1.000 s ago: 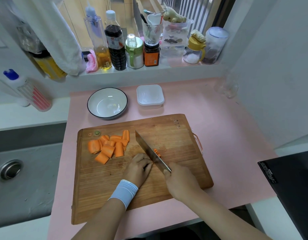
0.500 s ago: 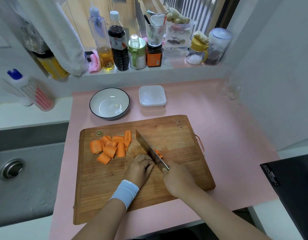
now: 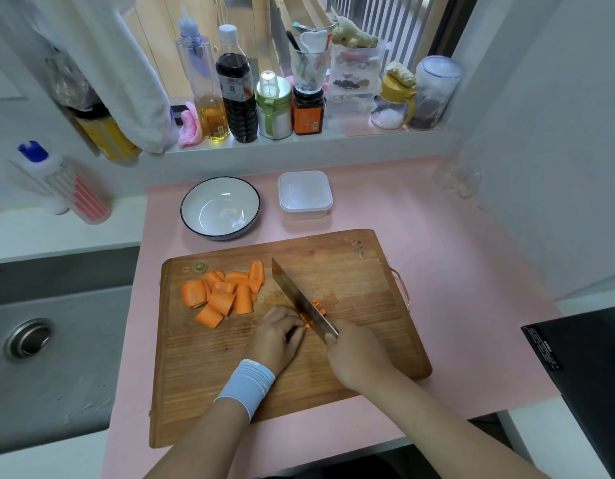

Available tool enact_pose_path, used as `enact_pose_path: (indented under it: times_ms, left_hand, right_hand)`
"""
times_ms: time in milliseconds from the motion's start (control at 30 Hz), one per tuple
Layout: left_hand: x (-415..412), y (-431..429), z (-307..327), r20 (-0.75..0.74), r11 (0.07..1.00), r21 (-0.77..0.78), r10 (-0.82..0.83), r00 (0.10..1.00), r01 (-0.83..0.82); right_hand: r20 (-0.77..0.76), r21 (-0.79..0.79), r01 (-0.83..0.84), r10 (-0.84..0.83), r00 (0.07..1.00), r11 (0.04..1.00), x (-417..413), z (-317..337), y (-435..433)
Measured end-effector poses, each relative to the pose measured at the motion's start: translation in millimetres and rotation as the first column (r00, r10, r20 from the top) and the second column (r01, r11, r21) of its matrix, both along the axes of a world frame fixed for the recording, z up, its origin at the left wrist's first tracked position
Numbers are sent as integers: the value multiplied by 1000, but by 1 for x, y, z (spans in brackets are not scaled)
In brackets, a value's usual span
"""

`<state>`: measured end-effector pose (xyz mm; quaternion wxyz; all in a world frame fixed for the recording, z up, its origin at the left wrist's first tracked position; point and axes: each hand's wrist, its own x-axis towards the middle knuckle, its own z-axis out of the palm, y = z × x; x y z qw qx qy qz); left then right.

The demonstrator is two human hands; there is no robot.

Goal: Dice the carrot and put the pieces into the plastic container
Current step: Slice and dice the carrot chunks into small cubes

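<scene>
**Soft Daylight, Bent Edges**

Bright, even daylight comes through the far window [image 3: 396,25] and washes the pink counter [image 3: 454,271]. Shadows are faint (the clearest lies under the near rim of the bowl [image 3: 220,209]). The plastic container [image 3: 305,195] looks almost washed out, and the bowl carries small glare spots. Wide-angle distortion bends the left and right edges; the far-left cloth [image 3: 126,81] is soft.

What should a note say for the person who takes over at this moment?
Left hand holds down the carrot piece under the blade.
Right hand grips the knife, mid-cut.
Carrot chunks lie in a pile on the cutting board, left of the knife.
Plastic container stands beyond the board, no carrot inside.
Done: a few small dice. Left: dice the chunks, fill the container.
</scene>
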<state>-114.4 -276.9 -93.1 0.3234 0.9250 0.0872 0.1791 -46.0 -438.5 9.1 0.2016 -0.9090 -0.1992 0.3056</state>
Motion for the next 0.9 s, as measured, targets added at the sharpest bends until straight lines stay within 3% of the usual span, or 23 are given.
enact_pose_path:
  times_ms: [267,900]
  left_hand:
    - [1,-1,0,28,1000,-2,12,1000,-12]
    - [2,1,-6,21,999,-14,40,999,-39]
  right_hand:
    - [90,-19,1,1,996,1000,-11,2,-9]
    - [91,-52,-13,18,996,999,-19,6,-15]
